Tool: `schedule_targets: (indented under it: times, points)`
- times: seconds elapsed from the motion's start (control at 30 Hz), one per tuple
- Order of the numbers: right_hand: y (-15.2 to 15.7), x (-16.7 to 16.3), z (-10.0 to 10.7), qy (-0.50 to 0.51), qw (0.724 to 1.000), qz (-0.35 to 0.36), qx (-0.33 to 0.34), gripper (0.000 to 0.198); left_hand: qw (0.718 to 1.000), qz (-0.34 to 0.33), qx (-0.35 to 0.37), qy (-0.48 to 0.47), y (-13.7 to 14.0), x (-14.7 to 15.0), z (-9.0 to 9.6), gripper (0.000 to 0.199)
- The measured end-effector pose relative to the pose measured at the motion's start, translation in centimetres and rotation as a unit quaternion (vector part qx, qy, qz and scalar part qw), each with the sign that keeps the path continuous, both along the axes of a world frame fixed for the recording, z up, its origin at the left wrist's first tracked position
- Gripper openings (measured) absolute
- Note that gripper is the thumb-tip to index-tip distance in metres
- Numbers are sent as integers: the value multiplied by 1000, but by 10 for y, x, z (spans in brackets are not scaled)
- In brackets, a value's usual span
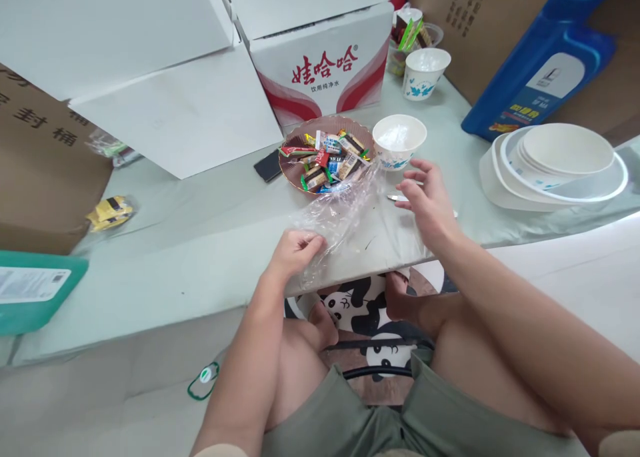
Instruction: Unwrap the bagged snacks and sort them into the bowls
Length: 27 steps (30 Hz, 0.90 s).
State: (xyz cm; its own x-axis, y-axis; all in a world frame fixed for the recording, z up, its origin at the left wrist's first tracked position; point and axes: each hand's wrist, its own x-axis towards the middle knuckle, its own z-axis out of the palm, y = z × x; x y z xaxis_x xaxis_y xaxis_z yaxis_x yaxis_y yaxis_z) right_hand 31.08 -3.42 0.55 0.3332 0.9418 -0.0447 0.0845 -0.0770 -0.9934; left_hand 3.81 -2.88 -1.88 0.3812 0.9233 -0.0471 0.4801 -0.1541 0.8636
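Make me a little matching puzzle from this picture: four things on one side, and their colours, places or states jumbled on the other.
Things:
1. Left hand
2. Tall bottle
3. Round dish
4. Right hand

Descriptions:
A. Loosely open, near a paper cup
B. Filled with wrapped snacks
C. Closed on clear plastic
D. Blue, in front of brown cardboard

Right pairs: 1-C, 2-D, 3-B, 4-A
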Motion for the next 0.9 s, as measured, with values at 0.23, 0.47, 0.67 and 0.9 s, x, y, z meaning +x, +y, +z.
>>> schedule_targets:
  times: [0.23,0.47,0.67,0.9]
  points:
    - [19,-12,-25,-138,990,30,11,75,999,13,-24,-20,1,2,0,28]
    - [11,-9,-23,-270,943,172,85,37,974,164,-80,-132,12,11,2,50]
    - [-7,5,-21,-388,861,271,188,15,951,248,-124,-139,16,12,6,25]
    - [-29,36,-9,-464,786,387,131,9,923,325,-143,-150,20,-2,13,19]
